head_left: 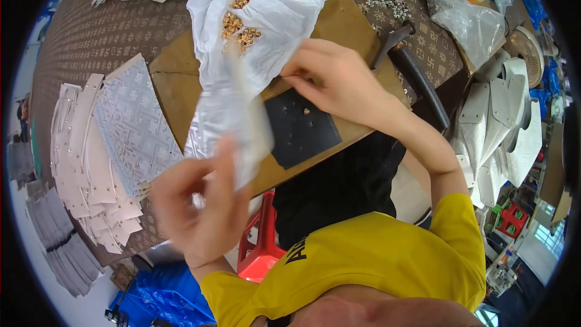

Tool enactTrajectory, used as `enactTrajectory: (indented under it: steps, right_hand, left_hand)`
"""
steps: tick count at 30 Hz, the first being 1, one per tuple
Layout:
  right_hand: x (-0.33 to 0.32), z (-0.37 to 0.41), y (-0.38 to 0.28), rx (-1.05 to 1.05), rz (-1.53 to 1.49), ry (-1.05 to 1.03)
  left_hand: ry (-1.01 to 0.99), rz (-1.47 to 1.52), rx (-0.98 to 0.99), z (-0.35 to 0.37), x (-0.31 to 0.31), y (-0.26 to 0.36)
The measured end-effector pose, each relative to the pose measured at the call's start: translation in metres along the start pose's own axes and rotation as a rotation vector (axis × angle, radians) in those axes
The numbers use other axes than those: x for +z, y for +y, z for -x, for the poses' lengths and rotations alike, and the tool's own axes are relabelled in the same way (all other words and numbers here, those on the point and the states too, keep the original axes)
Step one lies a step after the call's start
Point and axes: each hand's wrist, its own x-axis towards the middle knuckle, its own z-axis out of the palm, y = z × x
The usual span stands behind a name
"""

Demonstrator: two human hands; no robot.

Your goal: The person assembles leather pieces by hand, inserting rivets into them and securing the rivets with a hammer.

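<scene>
Left hand, 8 o'clock: holding blurred silvery piece | right hand, 1 o'clock: can't tell grip, near black pad

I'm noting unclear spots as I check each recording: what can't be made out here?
All in the head view:
Left hand: motion blur hides its exact grip.
Whitish piece by it: blurred, outline unclear.
Right hand: hides whether its own fingertips pinch anything.
Gold-coloured pieces: too small and crowded to count.
Yellow shirt: folds hide part of its dark lettering.
</scene>
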Motion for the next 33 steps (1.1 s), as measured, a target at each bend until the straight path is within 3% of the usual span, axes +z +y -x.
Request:
enactTrajectory:
  steps: [2, 3, 8, 11, 15, 19, 24, 27, 28, 31, 33]
  right_hand:
    - [-0.029, 0.015, -0.02, 0.385, -0.535, -0.061]
    - [-0.036, 0.021, -0.025, 0.583, -0.8, -0.089]
    - [-0.024, 0.058, -0.018, 0.41, -0.498, -0.155]
    - [-0.006, 0.069, -0.007, -0.027, -0.249, -0.094]
    - [-0.004, 0.084, -0.009, -0.116, -0.124, -0.11]
    - [-0.006, 0.097, -0.013, -0.124, -0.089, -0.136]
    - [-0.015, 0.099, -0.012, -0.076, -0.174, -0.033]
    - [-0.02, 0.106, -0.012, 0.112, -0.289, 0.041]
    - [-0.019, 0.106, -0.014, 0.113, -0.291, 0.037]
    - [-0.015, 0.106, -0.026, 0.42, -0.556, 0.153]
    - [-0.014, 0.106, -0.025, 0.407, -0.535, 0.169]
  left_hand:
    - [-0.264, 0.069, -0.028, 0.005, 0.022, 0.0]
    - [-0.265, 0.069, -0.034, 0.009, 0.032, -0.001]
    - [-0.389, 0.132, 0.039, 0.013, 0.067, -0.02]
    - [-0.364, 0.106, 0.092, 0.012, 0.065, -0.036]
    - [-0.473, 0.081, -0.076, 0.016, 0.058, -0.043]
    - [-0.511, -0.026, -0.016, 0.018, 0.061, -0.049]
    - [-0.42, 0.121, -0.15, 0.027, 0.064, -0.052]
    - [-0.367, 0.207, -0.215, 0.028, 0.062, -0.047]
    - [-0.367, 0.22, -0.155, 0.026, 0.062, -0.041]
    - [-0.362, 0.244, -0.045, 0.021, 0.064, -0.028]
    - [-0.423, 0.217, -0.013, 0.018, 0.069, -0.028]
